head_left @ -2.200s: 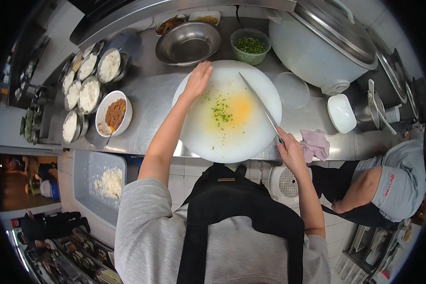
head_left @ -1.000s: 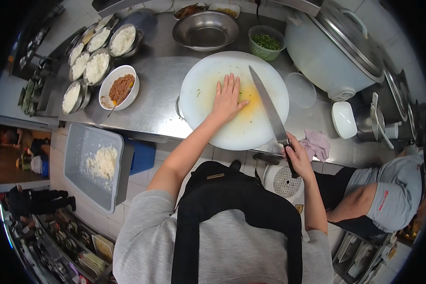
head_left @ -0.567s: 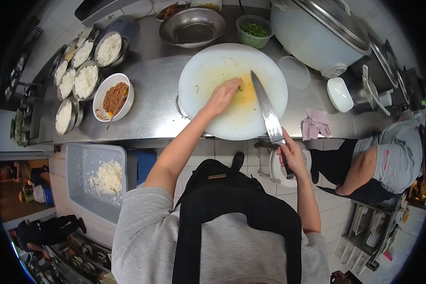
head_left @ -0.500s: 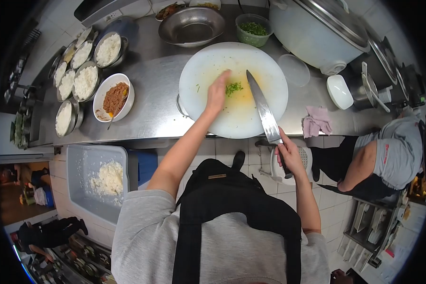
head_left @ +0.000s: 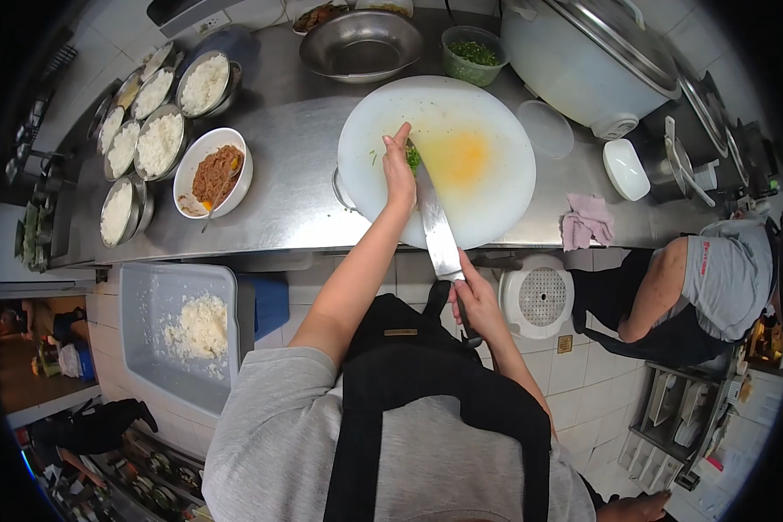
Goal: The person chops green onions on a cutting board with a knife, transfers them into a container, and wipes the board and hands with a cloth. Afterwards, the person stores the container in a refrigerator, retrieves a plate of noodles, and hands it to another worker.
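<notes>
On the round white cutting board, chopped green onion lies in a small pile between my left hand and the knife blade. My left hand rests edge-down beside the pile, its fingers held together and pointing up the board. My right hand is closed round the black handle of the large knife, whose blade reaches over the board to the pile. A yellow-orange stain marks the board right of the blade. The green onion is partly hidden by my left hand and the blade.
Metal bowls of rice and a white bowl of brown minced food stand left. Behind the board are a metal bowl and a tub of chopped greens. A large cooker, pink cloth and a co-worker are at right.
The knife has swept left across the board in my right hand. The green onion has shifted left with it, against my left hand, which has turned onto its edge.
</notes>
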Tool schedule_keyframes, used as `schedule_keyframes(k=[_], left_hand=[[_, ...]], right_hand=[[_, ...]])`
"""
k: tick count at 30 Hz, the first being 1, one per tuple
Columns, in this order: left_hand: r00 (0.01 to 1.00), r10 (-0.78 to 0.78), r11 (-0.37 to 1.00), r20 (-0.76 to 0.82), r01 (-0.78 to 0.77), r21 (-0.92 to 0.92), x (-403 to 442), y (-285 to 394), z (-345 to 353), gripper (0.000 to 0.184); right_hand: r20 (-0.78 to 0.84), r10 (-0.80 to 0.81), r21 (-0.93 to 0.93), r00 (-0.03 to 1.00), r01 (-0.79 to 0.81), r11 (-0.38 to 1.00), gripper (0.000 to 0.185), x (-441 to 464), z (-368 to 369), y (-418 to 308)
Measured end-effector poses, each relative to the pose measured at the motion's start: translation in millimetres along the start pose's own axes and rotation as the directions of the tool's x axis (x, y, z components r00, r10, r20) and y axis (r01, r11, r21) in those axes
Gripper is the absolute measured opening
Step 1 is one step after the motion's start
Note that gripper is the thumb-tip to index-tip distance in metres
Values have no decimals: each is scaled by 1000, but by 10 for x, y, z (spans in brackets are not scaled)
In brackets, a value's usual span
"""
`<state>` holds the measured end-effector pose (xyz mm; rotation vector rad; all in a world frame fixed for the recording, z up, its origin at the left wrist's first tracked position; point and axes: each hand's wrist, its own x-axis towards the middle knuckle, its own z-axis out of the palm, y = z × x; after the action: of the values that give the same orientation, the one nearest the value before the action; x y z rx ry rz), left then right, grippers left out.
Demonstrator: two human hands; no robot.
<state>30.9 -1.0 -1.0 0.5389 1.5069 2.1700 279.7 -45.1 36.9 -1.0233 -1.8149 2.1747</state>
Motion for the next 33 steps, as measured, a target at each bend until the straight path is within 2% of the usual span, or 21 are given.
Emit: schedule_keyframes(k=[3,5,8,13,15,17,18,19,21,23,24,25,26,27,28,29,31,33], left_hand=[[999,-1,1000,-32,0,-28,-10,23,27,77],[992,-17,986,-123,-4,-168,50,33,116,79],[994,42,953,-101,-70,-296,289,137,465,76],[985,173,927,-14,-168,-336,1113,347,1367,75],[980,200,914,-19,-193,-357,1470,347,1694,76],[980,195,946,-27,-195,-260,1849,222,1917,75],[993,112,953,-45,-121,-279,2000,165,2000,78],[995,94,971,-22,-97,-217,2153,70,1997,83],[995,-97,993,16,98,-62,2364,-65,1916,94],[998,-62,996,22,63,-59,2548,-209,1853,101],[997,-24,997,70,29,-73,2544,-216,1839,100],[993,10,996,117,0,-86,2526,-229,1816,100],[982,37,986,186,-5,-169,2530,-233,1856,98],[984,34,987,175,-6,-161,2476,-226,1915,98],[971,39,987,234,0,-163,2409,-187,2005,97],[955,44,986,294,6,-166,2353,-135,2098,95],[960,32,995,277,-3,-104,2389,-224,2170,92],[988,22,996,154,-36,87,2385,-301,2197,92]], right_hand=[[41,-9,44,999,7,999,58,12,38,-78],[21,-17,20,1000,16,1000,58,29,-8,-189],[-19,-53,-53,998,52,997,57,59,-216,-449],[-86,-161,-124,983,149,981,58,463,-800,-1120],[-91,-248,-297,964,211,931,61,691,-1033,-1467],[-70,-282,-333,957,244,911,64,1002,-1249,-1677],[-58,-291,-384,955,248,890,64,1174,-1334,-1771],[-44,-294,-431,955,247,868,63,1335,-1415,-1861],[-39,-250,-393,968,215,894,62,1554,-1580,-1991],[-52,-156,-240,986,139,961,61,1693,-1716,-2075],[-78,-166,-185,983,149,971,52,1723,-1750,-2078],[-66,-158,-182,985,143,973,52,1752,-1802,-2105],[-19,-138,-132,990,134,982,45,1774,-1861,-2152],[28,-122,-83,992,124,989,38,1785,-1891,-2201],[38,-124,-68,992,126,990,28,1769,-1883,-2244],[47,-124,-68,991,127,990,28,1772,-1883,-2268],[65,-73,-69,995,77,995,47,1775,-1910,-2287],[92,-81,-89,992,89,992,48,1780,-1981,-2261]])
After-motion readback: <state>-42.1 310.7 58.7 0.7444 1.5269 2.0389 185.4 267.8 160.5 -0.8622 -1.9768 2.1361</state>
